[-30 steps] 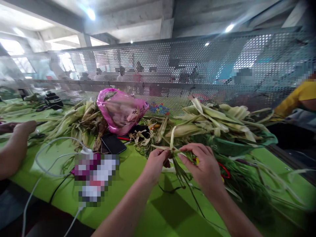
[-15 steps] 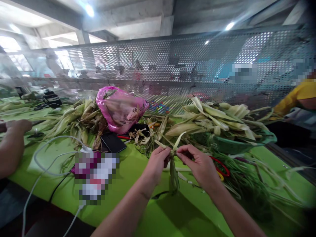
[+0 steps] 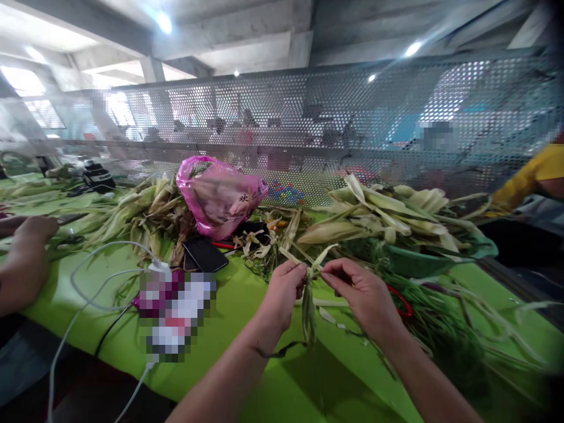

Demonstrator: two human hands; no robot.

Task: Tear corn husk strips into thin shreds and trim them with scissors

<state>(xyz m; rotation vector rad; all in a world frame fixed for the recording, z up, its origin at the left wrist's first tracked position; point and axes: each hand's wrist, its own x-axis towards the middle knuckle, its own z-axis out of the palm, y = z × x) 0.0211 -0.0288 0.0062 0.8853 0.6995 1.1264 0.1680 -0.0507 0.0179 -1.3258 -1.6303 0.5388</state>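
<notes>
At my far left, a co-worker's hand (image 3: pixel 37 229) rests over the table (image 3: pixel 238 323), near a heap (image 3: pixel 145 205) of husks. Then come the phone (image 3: pixel 205 254) and, just behind it, the pink bag (image 3: pixel 220 200). My left hand (image 3: pixel 284 288) pinches a bunch (image 3: pixel 309 311) of leaf strips near its top, over the table in front of me; the long ends hang down. My right hand (image 3: pixel 359 288) has thumb and finger bent in just beside the top, but I cannot tell whether they grip a strand. Further right stand the basket (image 3: pixel 418 261) with more husks (image 3: pixel 392 211) and the green strands (image 3: pixel 445 317).

I judge the work partly done: the strips meet at one small joint, yet a pale end (image 3: pixel 326 254) sticks out above it, loose, and the supply on both sides looks ample.

Against a second ago, the pale end leans right instead of standing upright, and the lower strips hang together rather than fanned out; my left hand is in much the same place
</notes>
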